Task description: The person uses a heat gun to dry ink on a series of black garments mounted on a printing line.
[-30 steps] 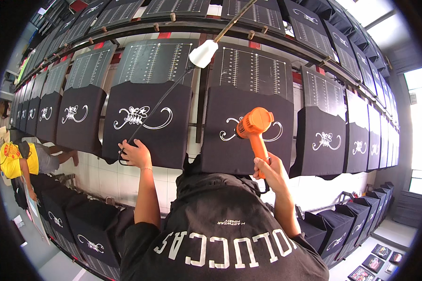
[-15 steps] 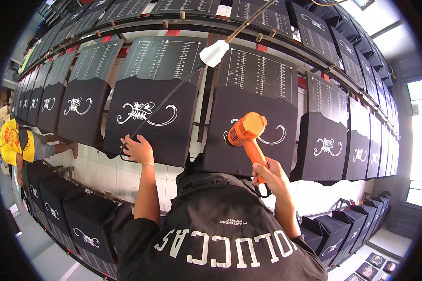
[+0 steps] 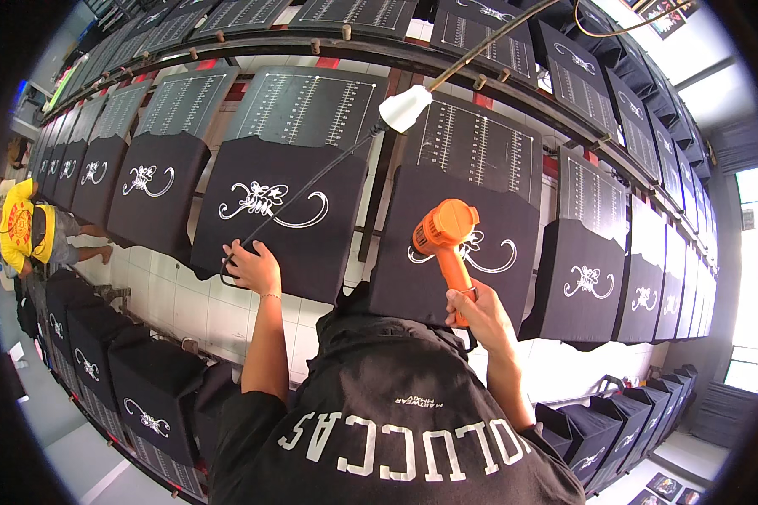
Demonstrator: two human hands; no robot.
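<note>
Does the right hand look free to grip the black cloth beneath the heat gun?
Probably not: the right hand is wrapped around the orange heat gun, though nothing else seems to block the black cloth.

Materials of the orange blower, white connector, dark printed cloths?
Orange blower: likely hard plastic, semi-gloss; uniform colour, crisp contours.
White connector: probably smooth plastic; moulded-looking shape.
Dark printed cloths: apparently matte fabric, knit or woven unclear; soft, wavy edges.

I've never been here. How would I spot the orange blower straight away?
Look along the row of boards draped in black cloth across the middle. Just right of centre, the person's right hand grips the orange blower by its handle, above one draped board. Its bright orange, pistol-like shape stands out against the black cloth.
</note>
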